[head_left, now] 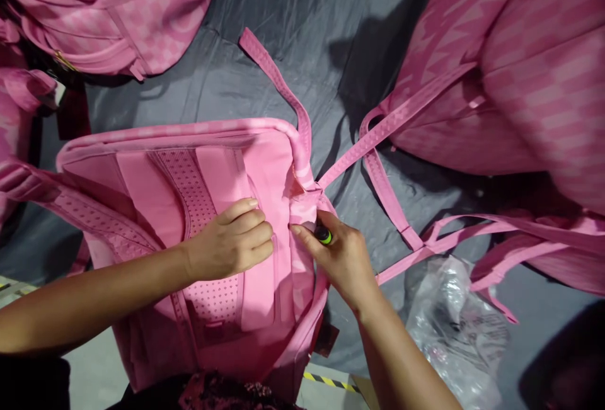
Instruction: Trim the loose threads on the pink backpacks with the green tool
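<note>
A pink backpack (267, 164) lies in front of me with its padded back panel and shoulder straps facing up. My left hand (234, 240) rests on that panel, its fingers curled and pressed together; whatever they may pinch is hidden. At the bag's right edge, my right hand (338, 252) holds a dark pen-like tool with a lime-green band (323, 235), and its thumb touches the pink fabric. Near that hand, a pink strap (283, 82) sticks up from the bag's corner, its free end lying on the grey cover.
Grey sheeting (278, 0) covers the surface. More pink checkered bags stand at the upper left (155, 19) and right (534, 82), with long straps crossing toward the middle. A clear plastic bag (458, 334) lies at lower right. Yellow-black tape (331, 381) marks the floor.
</note>
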The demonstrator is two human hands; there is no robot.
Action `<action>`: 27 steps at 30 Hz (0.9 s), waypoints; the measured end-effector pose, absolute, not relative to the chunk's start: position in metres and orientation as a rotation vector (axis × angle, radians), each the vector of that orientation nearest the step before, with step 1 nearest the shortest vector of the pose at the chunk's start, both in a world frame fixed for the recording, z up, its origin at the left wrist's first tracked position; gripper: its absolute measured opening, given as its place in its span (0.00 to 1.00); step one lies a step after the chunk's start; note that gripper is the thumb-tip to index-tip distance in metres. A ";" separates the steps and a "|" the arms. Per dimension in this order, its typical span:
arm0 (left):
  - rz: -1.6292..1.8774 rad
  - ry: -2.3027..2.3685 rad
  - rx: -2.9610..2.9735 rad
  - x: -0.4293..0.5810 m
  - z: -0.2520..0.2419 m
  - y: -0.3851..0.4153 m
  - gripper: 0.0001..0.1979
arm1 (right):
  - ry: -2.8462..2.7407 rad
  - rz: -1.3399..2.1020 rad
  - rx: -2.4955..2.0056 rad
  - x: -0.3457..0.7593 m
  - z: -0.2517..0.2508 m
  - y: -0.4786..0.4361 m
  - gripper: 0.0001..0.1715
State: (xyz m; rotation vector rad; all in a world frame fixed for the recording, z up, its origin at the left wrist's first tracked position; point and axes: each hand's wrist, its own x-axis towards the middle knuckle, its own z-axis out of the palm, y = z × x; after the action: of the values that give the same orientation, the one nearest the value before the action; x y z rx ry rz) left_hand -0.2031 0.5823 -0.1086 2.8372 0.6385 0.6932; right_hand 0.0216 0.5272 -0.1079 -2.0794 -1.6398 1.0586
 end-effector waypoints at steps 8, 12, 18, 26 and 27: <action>0.707 0.630 2.888 -0.203 -0.123 0.583 0.10 | -0.965 1.146 -1.836 0.046 -0.064 0.540 0.40; 0.805 0.623 2.885 -0.201 -0.129 0.581 0.07 | -0.899 1.157 -1.792 0.045 -0.051 0.548 0.52; 0.924 0.609 2.796 -0.202 -0.132 0.575 0.08 | -1.023 1.289 -1.696 0.038 -0.057 0.542 0.46; 0.942 0.627 2.840 -0.203 -0.131 0.571 0.06 | -1.254 1.370 -1.655 0.033 -0.065 0.542 0.12; 0.944 0.628 2.846 -0.203 -0.131 0.571 0.06 | -1.270 1.366 -1.639 0.031 -0.067 0.543 0.13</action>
State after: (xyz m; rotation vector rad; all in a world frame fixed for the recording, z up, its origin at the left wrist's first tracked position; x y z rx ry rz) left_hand -0.2025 0.5707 -0.1314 2.8459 0.6280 0.9443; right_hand 0.0307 0.5427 -0.0666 -1.6387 -1.2702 1.3664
